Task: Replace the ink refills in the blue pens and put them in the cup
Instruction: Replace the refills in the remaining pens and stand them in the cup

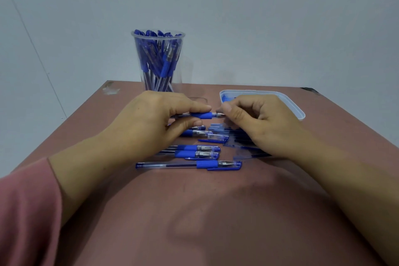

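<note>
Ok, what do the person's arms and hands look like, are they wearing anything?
No gloves, rings or watch show on the left hand or the right hand. A pink sleeve ends above the left forearm; the right forearm is bare to the picture's edge.

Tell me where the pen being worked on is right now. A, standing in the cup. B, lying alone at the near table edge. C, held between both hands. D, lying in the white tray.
C: the left hand grips the pen around its blue grip, and the right hand pinches its tip end, in front of the cup.
</note>
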Demonstrator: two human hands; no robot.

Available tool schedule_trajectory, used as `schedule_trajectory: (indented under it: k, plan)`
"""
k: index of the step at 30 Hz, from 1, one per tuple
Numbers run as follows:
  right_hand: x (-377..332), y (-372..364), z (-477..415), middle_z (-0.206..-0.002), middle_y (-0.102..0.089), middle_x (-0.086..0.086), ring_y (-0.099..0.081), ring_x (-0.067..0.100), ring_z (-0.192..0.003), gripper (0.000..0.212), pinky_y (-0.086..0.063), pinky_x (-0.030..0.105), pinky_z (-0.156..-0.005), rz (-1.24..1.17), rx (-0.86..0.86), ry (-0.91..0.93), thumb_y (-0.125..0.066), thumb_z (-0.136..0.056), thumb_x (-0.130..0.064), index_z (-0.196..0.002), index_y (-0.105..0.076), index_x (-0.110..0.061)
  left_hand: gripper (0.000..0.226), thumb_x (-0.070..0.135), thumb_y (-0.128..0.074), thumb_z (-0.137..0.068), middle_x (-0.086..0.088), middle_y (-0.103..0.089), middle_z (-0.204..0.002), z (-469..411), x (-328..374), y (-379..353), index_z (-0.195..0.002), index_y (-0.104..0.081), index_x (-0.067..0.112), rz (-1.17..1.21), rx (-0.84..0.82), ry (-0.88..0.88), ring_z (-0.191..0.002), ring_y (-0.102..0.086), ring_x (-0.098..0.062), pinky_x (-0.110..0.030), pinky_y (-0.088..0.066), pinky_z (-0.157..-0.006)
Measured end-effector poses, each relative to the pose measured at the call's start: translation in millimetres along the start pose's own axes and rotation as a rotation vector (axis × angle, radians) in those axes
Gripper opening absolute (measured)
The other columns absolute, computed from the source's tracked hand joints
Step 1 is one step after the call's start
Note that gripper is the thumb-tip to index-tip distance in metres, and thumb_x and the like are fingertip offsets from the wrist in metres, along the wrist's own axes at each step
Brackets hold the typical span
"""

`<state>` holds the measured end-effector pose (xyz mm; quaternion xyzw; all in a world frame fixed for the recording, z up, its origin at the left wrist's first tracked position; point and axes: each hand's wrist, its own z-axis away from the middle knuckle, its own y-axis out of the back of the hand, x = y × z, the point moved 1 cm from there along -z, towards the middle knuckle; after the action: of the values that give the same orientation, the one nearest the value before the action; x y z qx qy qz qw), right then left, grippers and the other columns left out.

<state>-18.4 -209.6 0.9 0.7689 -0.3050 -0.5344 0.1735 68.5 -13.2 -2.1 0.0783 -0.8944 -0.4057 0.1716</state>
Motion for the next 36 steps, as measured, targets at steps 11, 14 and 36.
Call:
schedule_trajectory:
  k: [11,14,36]
  plan:
    - [-1.2,-0.6,-0.3,-0.081,-0.073,-0.004,-0.068,0.016,-0.081,0.035,-0.054,0.033,-0.081,-0.062,0.027,-0.051,-0.056,-0.077,-0.052,-0.087,-0.072,-0.023,0.031,0.034,-0.061,-0.085,0.04,-0.052,-0.086,0.0,0.1,0.0,-0.114,-0.07,0.029,0.011,-0.001,0.003,-0.08,-0.051,0.022,0.0,-0.035,-0.069]
    - [-0.4,-1.2,-0.4,-0.074,-0.072,-0.006,-0.067,0.016,-0.075,0.027,-0.053,0.034,-0.075,0.009,0.005,-0.062,-0.059,-0.086,-0.045,-0.079,-0.072,-0.023,0.031,0.036,-0.061,-0.085,0.039,-0.053,-0.086,0.2,0.2,-0.7,-0.114,-0.07,0.029,0.002,-0.001,0.002,-0.08,-0.053,0.02,-0.001,-0.038,-0.069]
    - [4.7,13.3,-2.9,-0.082,-0.068,-0.019,-0.062,-0.003,-0.08,0.026,-0.045,0.009,-0.071,0.201,0.094,0.054,-0.068,-0.088,-0.019,-0.081,-0.063,-0.043,0.031,0.023,-0.069,-0.086,0.045,-0.052,-0.082,1.7,-10.8,-0.6,-0.114,-0.069,0.036,-0.001,0.02,0.08,-0.084,-0.053,0.023,0.0,-0.038,-0.072]
